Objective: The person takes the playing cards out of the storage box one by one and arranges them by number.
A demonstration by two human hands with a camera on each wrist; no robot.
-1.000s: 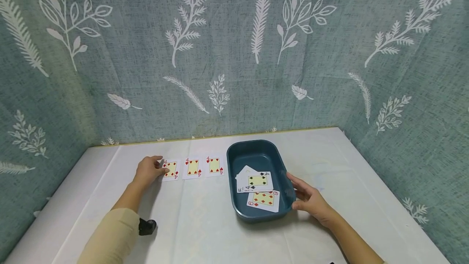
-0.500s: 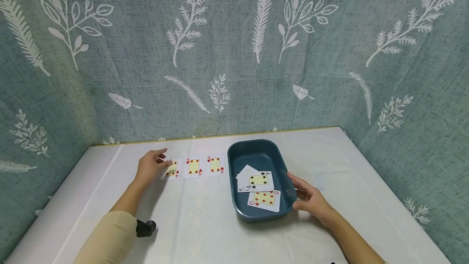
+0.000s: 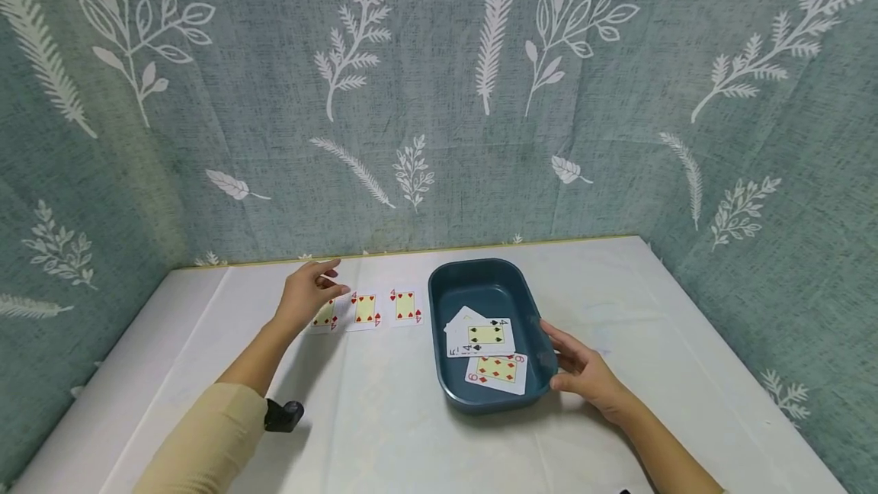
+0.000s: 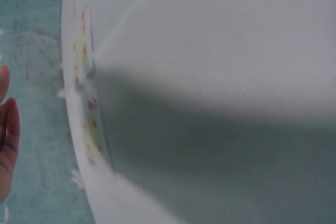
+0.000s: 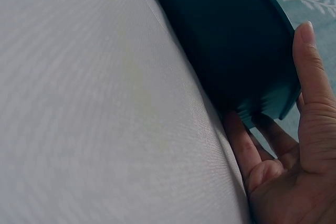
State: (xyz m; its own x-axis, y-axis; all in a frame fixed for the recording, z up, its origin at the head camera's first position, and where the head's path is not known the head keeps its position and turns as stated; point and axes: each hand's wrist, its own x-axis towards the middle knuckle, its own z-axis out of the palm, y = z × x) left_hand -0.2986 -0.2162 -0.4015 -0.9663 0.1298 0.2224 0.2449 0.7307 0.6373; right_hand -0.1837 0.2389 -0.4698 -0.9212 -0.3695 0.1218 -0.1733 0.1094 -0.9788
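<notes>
Three red 4 cards (image 3: 366, 310), tray (image 3: 482, 290) holding black 4 card (image 3: 485, 336)

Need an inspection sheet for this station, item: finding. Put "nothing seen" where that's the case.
Surface: white-covered table, faint creases.
Job's things: three face-up red-suit cards in a row; blue tray holding overlapping cards, a four of spades topmost, a diamond card nearest the person.
Clutter: nothing seen.
Hands: left hand above the row's left end, holding nothing visible; right hand grips the tray's right side. Black device at left wrist.
Cables: nothing seen.
Surroundings: teal leaf-print cloth behind and on both sides.
</notes>
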